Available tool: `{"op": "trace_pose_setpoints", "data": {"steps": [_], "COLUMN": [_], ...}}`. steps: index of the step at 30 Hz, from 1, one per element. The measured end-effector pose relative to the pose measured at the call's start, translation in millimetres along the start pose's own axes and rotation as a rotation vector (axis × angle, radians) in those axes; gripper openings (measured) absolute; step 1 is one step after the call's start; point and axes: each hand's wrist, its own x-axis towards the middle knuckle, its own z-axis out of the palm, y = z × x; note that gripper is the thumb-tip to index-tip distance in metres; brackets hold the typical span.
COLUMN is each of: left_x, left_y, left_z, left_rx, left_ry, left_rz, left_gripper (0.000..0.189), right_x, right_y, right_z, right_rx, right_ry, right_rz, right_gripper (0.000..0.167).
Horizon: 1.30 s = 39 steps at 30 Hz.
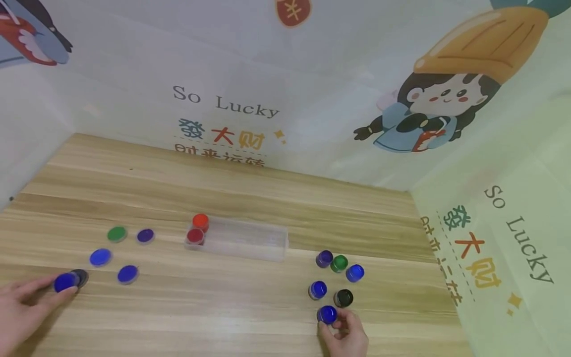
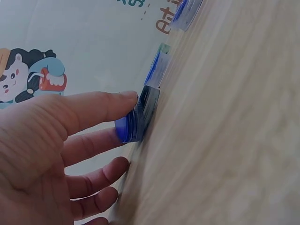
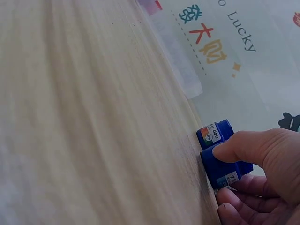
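Observation:
At the far left of the head view, my left hand [image 1: 24, 305] pinches a blue lid [image 1: 65, 282] between thumb and fingers. The lid is tilted and partly covers a black lid [image 1: 82, 278] on the table. In the left wrist view the pinched lid [image 2: 127, 127] touches or nearly touches the black lid [image 2: 149, 105]. My right hand [image 1: 350, 337] grips a small blue paint jar [image 1: 327, 314] at the lower right. This jar [image 3: 218, 166] stands on the table, its label partly showing. Just beyond it are a second blue jar [image 1: 318, 289] and a black jar [image 1: 343, 298].
A clear plastic case [image 1: 247, 238] in the middle holds orange-red [image 1: 200, 221] and dark red [image 1: 195, 236] jars at its left end. Green [image 1: 117, 234], purple [image 1: 145, 235] and blue [image 1: 100, 257] lids lie at left. Purple, green [image 1: 339, 263] and blue jars stand at right. Printed cloth walls [image 1: 312, 124] border the table.

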Motion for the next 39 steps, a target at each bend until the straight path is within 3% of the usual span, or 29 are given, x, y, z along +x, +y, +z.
{"op": "trace_pose_setpoints", "data": {"steps": [9, 17, 19, 23, 26, 35, 39], "left_x": [-2.5, 1.2, 2.2, 2.0, 0.7, -5.2, 4.5], "left_y": [-3.2, -11.1, -11.9, -12.2, -12.0, -4.8, -19.0], "left_z": [-4.3, -2.8, -2.9, -4.4, -7.2, -12.0, -11.4], "left_rx": [-0.030, -0.004, 0.004, 0.009, 0.010, 0.018, 0.016], "left_ry": [-0.016, 0.044, 0.050, 0.062, 0.033, 0.016, -0.081], "left_rz": [0.034, 0.180, 0.187, 0.143, 0.088, 0.066, 0.025], "left_gripper": [0.056, 0.049, 0.049, 0.048, 0.051, 0.049, 0.070], "right_x": [2.0, 2.5, 2.5, 2.8, 2.3, 3.1, 2.7], "right_y": [1.6, 3.6, 3.7, 4.4, 4.6, 5.3, 4.3], "right_z": [0.6, 0.3, 0.3, 0.5, 1.2, 1.3, -2.0], "right_rx": [-0.052, -0.051, -0.051, -0.054, -0.052, -0.037, -0.012], "right_ry": [-0.031, -0.037, -0.035, -0.033, -0.027, -0.039, -0.053], "right_rz": [0.015, 0.013, 0.012, 0.009, 0.001, -0.006, 0.000], "right_gripper": [0.035, 0.034, 0.034, 0.034, 0.033, 0.035, 0.040]}}
